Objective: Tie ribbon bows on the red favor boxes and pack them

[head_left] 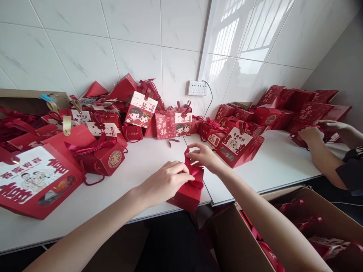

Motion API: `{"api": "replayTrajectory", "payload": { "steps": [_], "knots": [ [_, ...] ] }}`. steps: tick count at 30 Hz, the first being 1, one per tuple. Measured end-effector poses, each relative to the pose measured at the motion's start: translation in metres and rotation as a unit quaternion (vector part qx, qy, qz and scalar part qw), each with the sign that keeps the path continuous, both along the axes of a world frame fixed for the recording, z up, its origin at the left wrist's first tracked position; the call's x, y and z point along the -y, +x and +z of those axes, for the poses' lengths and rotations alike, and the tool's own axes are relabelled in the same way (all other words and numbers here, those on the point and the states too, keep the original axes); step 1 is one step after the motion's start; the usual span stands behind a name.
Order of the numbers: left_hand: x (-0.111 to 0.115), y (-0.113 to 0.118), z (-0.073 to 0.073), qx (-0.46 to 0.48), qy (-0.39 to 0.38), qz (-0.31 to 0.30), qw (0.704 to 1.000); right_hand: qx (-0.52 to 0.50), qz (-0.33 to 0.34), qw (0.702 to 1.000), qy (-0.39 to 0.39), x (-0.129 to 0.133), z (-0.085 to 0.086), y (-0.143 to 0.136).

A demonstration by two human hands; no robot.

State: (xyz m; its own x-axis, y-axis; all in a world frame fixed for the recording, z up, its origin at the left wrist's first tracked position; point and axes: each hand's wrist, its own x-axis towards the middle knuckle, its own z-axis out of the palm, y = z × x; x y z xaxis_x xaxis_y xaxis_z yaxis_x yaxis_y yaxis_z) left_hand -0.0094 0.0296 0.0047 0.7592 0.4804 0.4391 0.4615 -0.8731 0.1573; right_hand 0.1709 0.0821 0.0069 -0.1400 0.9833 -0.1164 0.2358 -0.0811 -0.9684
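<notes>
A small red gift box sits at the front edge of the white table, with a red ribbon across its top. My left hand is over the box's left side, its fingers pinched on the ribbon. Just behind and to the right, my right hand has its thumb and fingers closed around an upright length of the same ribbon. The fingers partly cover the box top.
Red gift boxes crowd the left and back. More boxes stand right of centre. An open carton with red boxes is below the table at right. Another person's hands touch a box at far right.
</notes>
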Motion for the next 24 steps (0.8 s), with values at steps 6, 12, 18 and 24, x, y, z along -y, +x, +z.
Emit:
{"api": "replayTrajectory", "payload": {
  "steps": [6,12,18,24],
  "knots": [
    [0.000,0.001,0.001,0.004,0.002,0.002,1.000,0.086,0.046,0.995,-0.001,-0.007,-0.009,0.005],
    [0.001,0.001,0.002,-0.004,-0.003,0.004,1.000,0.129,0.050,0.979,-0.151,0.009,0.003,0.033],
    [0.000,0.001,0.002,0.009,-0.017,-0.004,1.000,0.123,0.115,0.986,0.010,0.020,0.004,0.046],
    [-0.001,0.000,0.002,0.004,-0.016,-0.003,1.000,0.016,0.035,0.999,0.022,-0.001,-0.015,0.031]
  ]
}}
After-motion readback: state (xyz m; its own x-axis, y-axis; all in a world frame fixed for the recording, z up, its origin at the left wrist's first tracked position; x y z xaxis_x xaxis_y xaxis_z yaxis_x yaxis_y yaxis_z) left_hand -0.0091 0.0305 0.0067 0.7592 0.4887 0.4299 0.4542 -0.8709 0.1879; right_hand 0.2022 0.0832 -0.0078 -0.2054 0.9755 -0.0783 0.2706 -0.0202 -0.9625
